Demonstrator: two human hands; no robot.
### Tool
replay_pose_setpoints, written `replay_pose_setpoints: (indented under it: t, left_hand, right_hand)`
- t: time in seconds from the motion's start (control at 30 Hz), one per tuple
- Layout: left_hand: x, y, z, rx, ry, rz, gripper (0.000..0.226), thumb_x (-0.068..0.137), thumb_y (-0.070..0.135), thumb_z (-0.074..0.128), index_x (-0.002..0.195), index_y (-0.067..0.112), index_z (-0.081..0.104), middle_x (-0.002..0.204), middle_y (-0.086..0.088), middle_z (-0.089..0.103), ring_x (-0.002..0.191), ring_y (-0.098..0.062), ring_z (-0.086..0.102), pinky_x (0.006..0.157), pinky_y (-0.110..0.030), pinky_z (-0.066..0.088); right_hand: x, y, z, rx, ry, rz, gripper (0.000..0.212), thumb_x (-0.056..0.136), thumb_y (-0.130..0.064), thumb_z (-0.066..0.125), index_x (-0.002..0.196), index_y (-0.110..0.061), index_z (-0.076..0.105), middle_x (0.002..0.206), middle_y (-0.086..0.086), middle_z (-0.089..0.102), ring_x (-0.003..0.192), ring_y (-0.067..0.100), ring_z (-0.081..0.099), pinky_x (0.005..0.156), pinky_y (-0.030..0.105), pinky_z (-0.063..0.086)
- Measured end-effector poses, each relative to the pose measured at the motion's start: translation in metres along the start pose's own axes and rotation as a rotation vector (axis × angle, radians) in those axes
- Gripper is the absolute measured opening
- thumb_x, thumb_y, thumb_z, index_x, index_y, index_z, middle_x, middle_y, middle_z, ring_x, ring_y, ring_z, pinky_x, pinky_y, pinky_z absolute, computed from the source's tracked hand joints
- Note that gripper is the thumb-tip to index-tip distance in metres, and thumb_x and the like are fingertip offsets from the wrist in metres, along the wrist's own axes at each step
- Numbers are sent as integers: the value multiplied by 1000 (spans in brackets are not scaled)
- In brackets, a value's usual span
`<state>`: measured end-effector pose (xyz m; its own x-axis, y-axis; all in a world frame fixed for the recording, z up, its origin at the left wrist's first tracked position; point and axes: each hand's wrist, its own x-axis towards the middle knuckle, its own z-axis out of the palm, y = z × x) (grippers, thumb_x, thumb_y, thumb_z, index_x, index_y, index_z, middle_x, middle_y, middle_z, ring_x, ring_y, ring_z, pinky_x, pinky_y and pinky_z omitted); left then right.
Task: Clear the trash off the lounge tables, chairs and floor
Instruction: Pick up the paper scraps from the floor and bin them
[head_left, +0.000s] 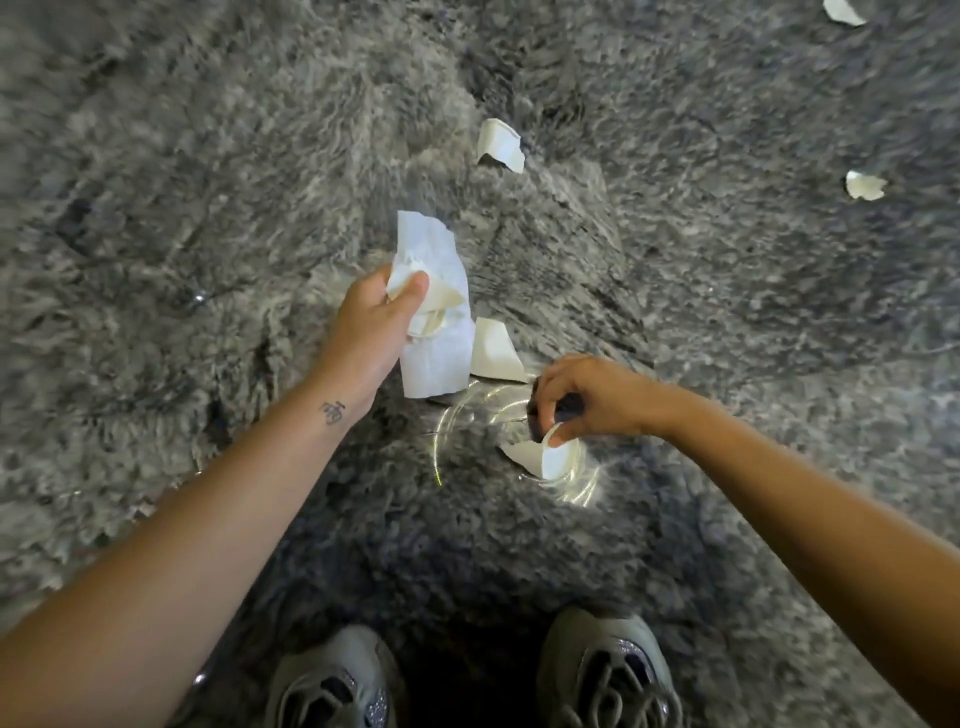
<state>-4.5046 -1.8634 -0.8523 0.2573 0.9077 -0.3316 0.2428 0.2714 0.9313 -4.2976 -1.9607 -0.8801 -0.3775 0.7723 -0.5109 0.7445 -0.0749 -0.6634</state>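
Step in hand: picking torn white paper off the floor. I judge this part of the job about midway, since several bits lie uncollected.
Left hand (369, 322): fingers and thumb curled round a wad of paper (434, 358), held above the shaggy rug (208, 182).
Right hand (587, 397): thumb and fingertips pinch the top edge of a curled scrap (558, 460); I cannot tell whether it has left the floor.
Under that scrap: a clear round thing (467, 431) glinting on the pile; it could be a dish or a lid, I cannot say which.
Nearest trash: a flat scrap (496, 358) just beside the wad's lower end, between my two hands.
Farther trash: a folded scrap (500, 145) ahead, a small scrap (865, 185) well off to the right, and an edge scrap (844, 10) at the top of the view.
Next move: probably tuck the curled scrap into the wad, then reach for the flat one. The thin paper sits in deep pile, so a fingertip pinch at an edge should serve better than a scoop.
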Motion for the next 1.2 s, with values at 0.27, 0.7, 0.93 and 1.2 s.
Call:
replay_pose_setpoints:
  t: [0.27,0.7,0.93,1.2]
  left_hand:
    - [-15,-4,9,-20,15,41,18,96,24,49,86,32,62,82,16,68,76,3,64,67,-19,51]
    - [-20,-6,5,-215,15,8,27,80,40,58,102,24,64,94,5,72,87,-10,68,72,-23,54]
    - [-9,-16,-4,-64,162,-26,3,89,25,61,91,24,64,91,0,70,86,-17,66,81,-42,53]
    - [7,-27,-14,-78,186,-62,3,89,24,60,88,24,63,79,11,68,73,-4,64,67,-29,49]
  right_hand:
    - [11,-44,-16,755,609,-39,16,74,-3,74,75,-16,64,66,-1,61,62,10,55,61,19,50]
    - [62,-74,1,784,787,-9,22,74,-9,76,73,-26,61,71,-4,62,66,8,55,67,25,50]
    - [66,-56,-5,612,728,34,28,71,-13,78,87,-23,58,71,-8,58,61,4,53,61,13,44]
    - [60,-17,3,10,545,285,36,71,-31,78,101,-18,62,90,-5,51,96,19,50,83,28,35]
